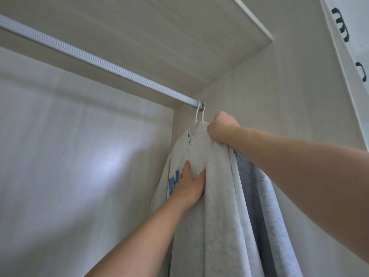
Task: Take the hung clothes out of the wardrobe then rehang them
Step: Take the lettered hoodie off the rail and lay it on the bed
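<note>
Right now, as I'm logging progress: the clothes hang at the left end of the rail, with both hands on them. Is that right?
No: the head view shows the hangers hooked at the right end of the rail, beside the side wall. Both hands are on the clothes: the right hand grips the top, the left hand pinches them lower down.

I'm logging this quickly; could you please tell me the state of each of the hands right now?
Left hand: pinching a fold of the light grey garment.
Right hand: closed, gripping that garment at its shoulder.
</note>
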A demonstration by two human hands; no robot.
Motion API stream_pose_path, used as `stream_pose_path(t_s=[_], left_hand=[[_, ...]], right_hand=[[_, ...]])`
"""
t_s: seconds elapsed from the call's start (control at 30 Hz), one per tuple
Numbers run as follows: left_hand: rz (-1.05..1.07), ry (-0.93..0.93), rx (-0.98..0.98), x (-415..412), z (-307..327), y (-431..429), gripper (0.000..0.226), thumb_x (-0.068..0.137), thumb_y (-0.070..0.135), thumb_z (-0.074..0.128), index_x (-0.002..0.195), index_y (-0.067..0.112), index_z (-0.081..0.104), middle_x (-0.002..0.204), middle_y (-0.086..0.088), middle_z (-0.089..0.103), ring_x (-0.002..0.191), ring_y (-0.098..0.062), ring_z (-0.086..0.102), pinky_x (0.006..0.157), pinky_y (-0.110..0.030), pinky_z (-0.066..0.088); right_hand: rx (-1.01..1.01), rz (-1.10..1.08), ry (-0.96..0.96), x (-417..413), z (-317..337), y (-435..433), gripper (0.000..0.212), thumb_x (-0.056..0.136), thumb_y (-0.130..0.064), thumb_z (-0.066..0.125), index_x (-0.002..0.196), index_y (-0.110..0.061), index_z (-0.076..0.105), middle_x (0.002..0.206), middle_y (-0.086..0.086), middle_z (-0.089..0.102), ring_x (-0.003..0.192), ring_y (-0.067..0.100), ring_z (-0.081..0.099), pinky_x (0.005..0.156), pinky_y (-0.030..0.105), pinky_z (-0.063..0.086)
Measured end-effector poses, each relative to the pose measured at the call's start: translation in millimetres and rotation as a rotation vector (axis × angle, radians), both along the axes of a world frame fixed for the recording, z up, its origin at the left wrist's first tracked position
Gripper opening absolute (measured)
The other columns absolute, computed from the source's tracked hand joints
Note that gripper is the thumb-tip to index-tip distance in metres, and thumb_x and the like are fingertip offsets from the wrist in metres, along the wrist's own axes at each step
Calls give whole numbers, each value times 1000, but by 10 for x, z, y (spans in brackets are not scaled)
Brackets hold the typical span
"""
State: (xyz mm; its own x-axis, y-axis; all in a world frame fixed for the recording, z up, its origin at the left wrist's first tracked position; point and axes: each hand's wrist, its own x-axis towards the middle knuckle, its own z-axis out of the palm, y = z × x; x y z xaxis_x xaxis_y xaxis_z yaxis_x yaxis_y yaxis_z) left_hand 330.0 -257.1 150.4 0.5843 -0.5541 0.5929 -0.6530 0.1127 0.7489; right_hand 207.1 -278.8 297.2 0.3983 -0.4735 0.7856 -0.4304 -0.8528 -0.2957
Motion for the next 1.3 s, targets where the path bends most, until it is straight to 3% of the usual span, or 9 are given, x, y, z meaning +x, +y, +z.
stream_pose_path(t_s=[0.1, 0.4, 0.57, 0.73, 0.9, 1.2, 1.3], left_hand=[[-35, -6, -40, -8, 47, 49, 89, 89, 72, 43, 157, 37, -2, 165, 8, 12, 149, -22, 22, 117, -37, 25], [-24, -89, -185, 96, 197, 109, 89, 87, 71, 45, 157, 37, 2, 164, 7, 17, 150, -22, 20, 121, -48, 23], [77, -234, -265, 21, 210, 207, 80, 93, 63, 45, 157, 31, 10, 163, 6, 21, 149, -20, 21, 121, -44, 22], [283, -449, -265, -205, 114, 282, 74, 96, 60, 39, 158, 31, 10, 166, 2, 2, 152, -19, 3, 122, -43, 12], [487, -710, -360, -518, 50, 329, 77, 91, 65, 24, 156, 24, 22, 166, -4, 10, 152, -23, 3, 123, -46, 7], [428, -771, -511, -1515, 105, 337, 69, 96, 53, 32, 154, 17, 28, 163, -7, 21, 151, -28, 13, 121, -50, 7], [378, -765, -536, -1977, 91, 310, 62, 97, 49, 31, 149, 15, 36, 154, -6, 39, 145, -29, 28, 118, -55, 18]], right_hand=[[52, 64, -103, 21, -11, -34, 11, 94, -13, 41, 99, -5, 47, 100, 13, 49, 87, 31, 51, 72, 32, 41], [-15, 110, -291, 57, 99, -67, 20, 90, -17, 42, 91, -4, 57, 100, 19, 60, 81, 32, 52, 69, 29, 37], [-234, 82, -291, -227, 18, -97, 28, 94, -22, 41, 76, -6, 55, 86, 18, 60, 80, 37, 54, 66, 31, 36], [-437, 23, -302, -741, -247, -181, 29, 97, -26, 42, 87, -9, 62, 92, 16, 66, 90, 39, 55, 68, 36, 36], [-503, -6, -296, -1373, -508, -173, 27, 99, -32, 42, 95, -15, 62, 95, 13, 68, 93, 39, 57, 75, 43, 47], [-540, -98, -225, -2907, -1019, -66, 20, 100, -31, 44, 97, -19, 60, 77, 8, 64, 74, 32, 56, 65, 40, 45], [-539, -166, -202, -3525, -1229, 27, 17, 100, -30, 46, 95, -20, 59, 68, 3, 60, 66, 28, 52, 62, 38, 44]])
